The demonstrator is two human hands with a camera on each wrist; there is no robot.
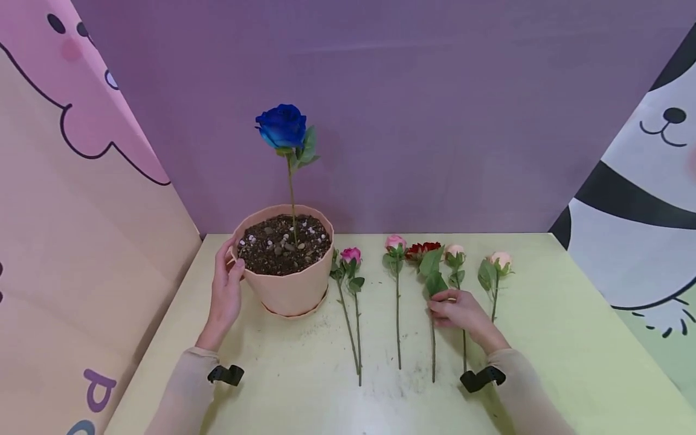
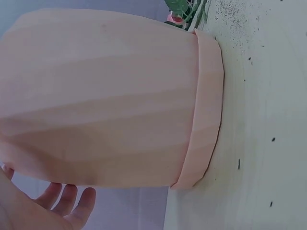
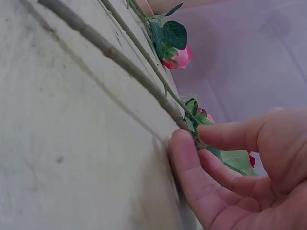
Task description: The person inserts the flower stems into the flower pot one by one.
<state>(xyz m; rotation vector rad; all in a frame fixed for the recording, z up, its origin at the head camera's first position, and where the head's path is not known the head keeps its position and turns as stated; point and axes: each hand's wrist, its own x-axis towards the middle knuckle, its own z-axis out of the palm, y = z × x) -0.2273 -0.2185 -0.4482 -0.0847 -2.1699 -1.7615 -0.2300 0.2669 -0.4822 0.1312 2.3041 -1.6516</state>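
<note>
A blue rose (image 1: 281, 127) stands upright in the soil of a pale pink flowerpot (image 1: 285, 293), at the back left of the table. My left hand (image 1: 225, 290) rests against the pot's left side near the rim, thumb toward the front. Its loosely bent fingers (image 2: 69, 201) touch the outer wall in the left wrist view. My right hand (image 1: 459, 311) pinches the stem of a dark red flower (image 1: 423, 249) between thumb and fingers, just below its leaves. In the right wrist view this stem (image 3: 120, 60) slants up over the tabletop.
Pink roses (image 1: 351, 255) lie between the pot and the red flower, one more pink rose (image 1: 395, 243) nearer to it. Pale pink roses (image 1: 500, 260) lie to the right, one partly under my right hand. Soil specks dot the table (image 1: 304, 386). A purple wall (image 1: 380, 121) rises behind.
</note>
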